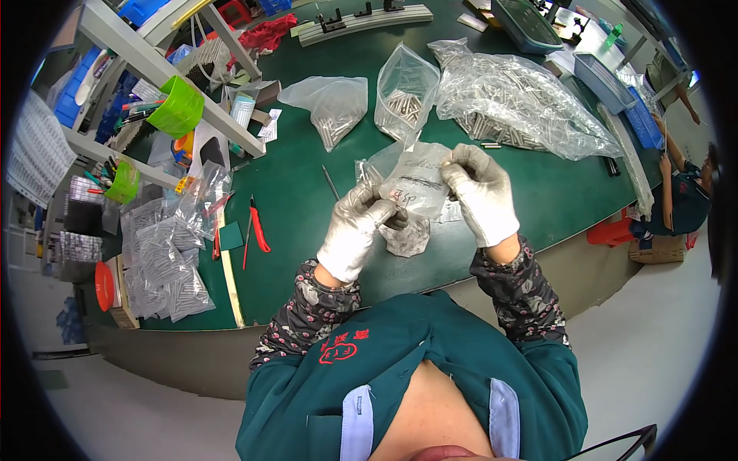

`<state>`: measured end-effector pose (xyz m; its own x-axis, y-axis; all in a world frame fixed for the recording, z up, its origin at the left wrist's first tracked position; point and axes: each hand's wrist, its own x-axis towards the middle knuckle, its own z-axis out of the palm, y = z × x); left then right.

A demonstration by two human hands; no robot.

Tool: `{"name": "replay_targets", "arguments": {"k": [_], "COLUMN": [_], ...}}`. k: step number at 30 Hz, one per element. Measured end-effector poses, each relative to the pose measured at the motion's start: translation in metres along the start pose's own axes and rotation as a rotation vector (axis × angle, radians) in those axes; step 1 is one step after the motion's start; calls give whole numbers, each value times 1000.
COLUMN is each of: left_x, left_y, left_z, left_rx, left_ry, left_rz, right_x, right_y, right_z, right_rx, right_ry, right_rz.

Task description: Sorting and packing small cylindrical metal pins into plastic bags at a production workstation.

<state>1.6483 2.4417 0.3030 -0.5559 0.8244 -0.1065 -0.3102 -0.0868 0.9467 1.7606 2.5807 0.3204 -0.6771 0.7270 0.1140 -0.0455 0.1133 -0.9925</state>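
Both my hands wear whitish work gloves. My left hand [355,227] and my right hand [483,196] hold a small clear plastic bag [421,173] between them, stretched above the table. It bears dark and red handwriting. My left fingers pinch its lower left side; my right fingers pinch its upper right corner. Below it, another crumpled clear bag [407,240] lies on the green table, partly hidden. A slim pen-like tool [330,183] lies left of the bag. Beyond my hands stand two open plastic bags [400,104] of small metal pins, beside a large bag [530,96] of similar pins.
Red-handled pliers [258,228] and several filled clear bags [165,265] lie at the left. A grey shelf frame [196,100] carries green pen cups [177,107]. A metal rail [365,23] lies at the back. Blue baskets [607,83] and another person [684,196] are at the right.
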Motion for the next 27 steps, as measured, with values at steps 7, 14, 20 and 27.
{"name": "replay_targets", "arguments": {"k": [7, 14, 20, 27], "left_x": [21, 33, 48, 36], "left_y": [-5, 5, -8, 3], "left_z": [-12, -9, -12, -36], "left_rx": [199, 1390, 1654, 1530], "left_ry": [31, -375, -434, -323], "left_rz": [108, 538, 440, 574], "right_x": [7, -1, 1, -1], "right_y": [-2, 12, 21, 18], "right_z": [-8, -10, -18, -19], "right_rx": [-502, -830, -773, -723], "right_ry": [386, 286, 288, 212], "right_rz": [-450, -550, -411, -415]}}
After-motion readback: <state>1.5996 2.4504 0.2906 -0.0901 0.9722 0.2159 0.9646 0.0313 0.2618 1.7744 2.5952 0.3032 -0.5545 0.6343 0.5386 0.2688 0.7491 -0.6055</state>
